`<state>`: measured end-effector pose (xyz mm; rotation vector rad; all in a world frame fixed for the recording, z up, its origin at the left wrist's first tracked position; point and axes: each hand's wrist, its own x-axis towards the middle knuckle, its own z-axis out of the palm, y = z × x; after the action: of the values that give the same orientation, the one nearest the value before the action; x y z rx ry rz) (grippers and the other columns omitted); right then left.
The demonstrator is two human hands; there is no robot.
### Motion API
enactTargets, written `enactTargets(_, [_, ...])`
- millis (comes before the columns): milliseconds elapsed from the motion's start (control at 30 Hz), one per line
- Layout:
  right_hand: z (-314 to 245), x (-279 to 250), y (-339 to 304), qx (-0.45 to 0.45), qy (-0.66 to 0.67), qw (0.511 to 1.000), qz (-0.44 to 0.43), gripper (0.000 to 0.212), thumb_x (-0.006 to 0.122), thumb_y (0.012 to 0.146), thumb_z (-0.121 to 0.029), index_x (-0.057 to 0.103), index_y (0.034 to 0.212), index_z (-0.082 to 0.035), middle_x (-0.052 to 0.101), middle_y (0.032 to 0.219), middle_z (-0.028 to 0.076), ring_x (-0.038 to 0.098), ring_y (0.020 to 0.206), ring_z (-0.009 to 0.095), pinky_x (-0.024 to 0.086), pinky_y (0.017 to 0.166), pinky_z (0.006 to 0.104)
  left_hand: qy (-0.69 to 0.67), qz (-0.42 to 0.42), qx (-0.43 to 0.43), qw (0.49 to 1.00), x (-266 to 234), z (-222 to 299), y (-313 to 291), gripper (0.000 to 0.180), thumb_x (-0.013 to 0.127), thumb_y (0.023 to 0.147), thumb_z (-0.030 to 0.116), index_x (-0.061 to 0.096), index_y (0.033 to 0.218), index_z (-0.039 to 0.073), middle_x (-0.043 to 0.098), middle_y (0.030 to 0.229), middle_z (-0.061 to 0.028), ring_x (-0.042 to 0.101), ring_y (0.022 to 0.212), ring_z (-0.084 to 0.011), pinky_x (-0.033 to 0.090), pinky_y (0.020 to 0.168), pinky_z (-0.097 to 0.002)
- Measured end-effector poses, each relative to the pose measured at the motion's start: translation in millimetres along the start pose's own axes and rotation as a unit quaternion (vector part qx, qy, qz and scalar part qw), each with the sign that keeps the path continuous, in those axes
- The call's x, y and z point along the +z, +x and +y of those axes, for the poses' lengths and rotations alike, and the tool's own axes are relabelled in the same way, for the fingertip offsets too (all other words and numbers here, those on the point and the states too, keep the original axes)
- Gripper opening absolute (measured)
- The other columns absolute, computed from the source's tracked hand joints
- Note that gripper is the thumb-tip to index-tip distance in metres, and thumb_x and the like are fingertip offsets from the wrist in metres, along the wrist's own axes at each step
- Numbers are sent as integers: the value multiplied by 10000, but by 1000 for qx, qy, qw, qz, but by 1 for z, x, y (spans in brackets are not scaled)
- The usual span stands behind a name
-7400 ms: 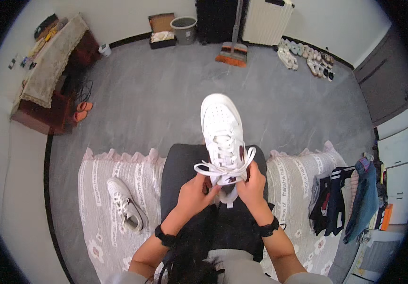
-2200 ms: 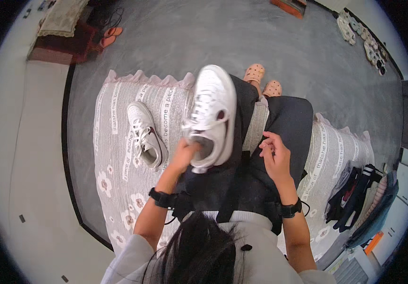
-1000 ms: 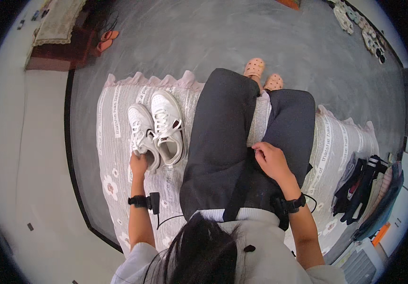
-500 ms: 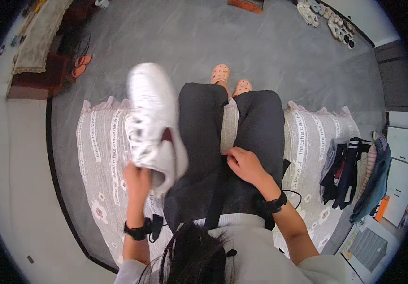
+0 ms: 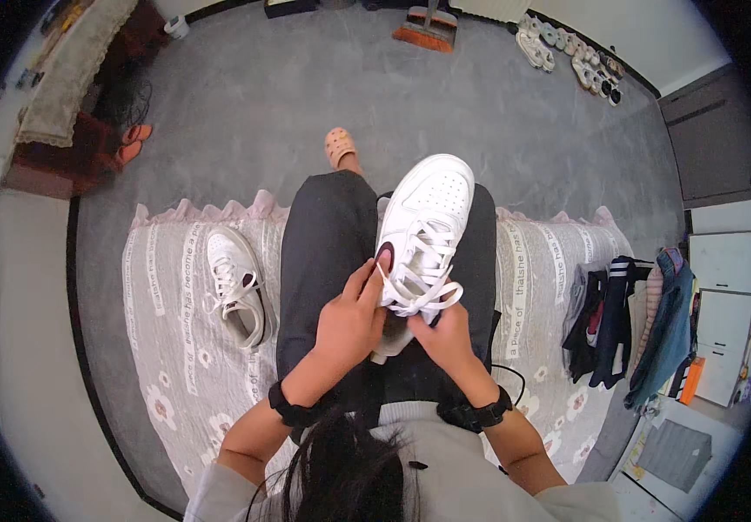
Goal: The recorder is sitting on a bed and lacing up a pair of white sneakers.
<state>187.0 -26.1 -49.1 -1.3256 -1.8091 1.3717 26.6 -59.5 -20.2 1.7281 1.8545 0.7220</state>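
Observation:
A white lace-up sneaker [image 5: 435, 196] with a dark patch on its side rests over my lap, toe pointing away from me. My left hand [image 5: 351, 320] grips its left side near the collar, fingers up against the laces. On the other side, my right hand [image 5: 445, 335] is closed at the collar and tongue, just below the looped white laces [image 5: 428, 270]. What the right fingertips pinch is partly hidden. A second white sneaker [image 5: 234, 277] lies on the patterned bedspread [image 5: 167, 348] to the left of my legs.
Folded or hung clothes [image 5: 628, 322] lie at the bed's right side, beside white drawers [image 5: 724, 304]. Several pairs of shoes [image 5: 576, 61] line the far right wall. A broom [image 5: 426, 36] stands at the back. Orange slippers [image 5: 132, 146] sit by the brown cabinet at left.
The sneaker in my left hand has come from the left onto my lap. My right hand has moved up from my thigh to it. The second sneaker now shows on the bed.

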Motion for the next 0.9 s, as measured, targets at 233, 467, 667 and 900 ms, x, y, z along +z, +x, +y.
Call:
enactTargets(233, [3,-2,2,-90,-81,982,145,456,518,729,-55,431,1163,51,589,826,235,609,719,348,479,619,369,-70,-27,-25,997,2,4,-7,646,596,750,115,307,1328,115,487,1135,-179,606,736,-266,502,593,-316])
enactTargets(467, [6,4,3,-104,-66,979,161,476,509,732,-47,417,1188,54,580,854,251,601,737,360,475,636,377,-170,-30,-34,984,-9,1,-1,533,623,762,270,445,1252,161,476,1129,-169,579,649,-222,485,568,-292])
enactTargets(667, [18,-1,33,10,-53,994,93,512,509,733,-99,388,1211,40,564,901,270,570,799,408,460,694,436,-67,-54,-19,996,-2,-4,38,446,628,760,216,519,1185,140,394,1233,-178,552,603,-151,468,606,-278])
enactTargets(900, [38,12,126,35,-82,992,-86,525,536,744,-136,373,1202,62,574,877,259,584,767,385,476,674,430,-149,-56,-130,979,20,-47,106,238,631,769,194,651,1004,161,533,1089,-158,596,755,-220,484,675,-292])
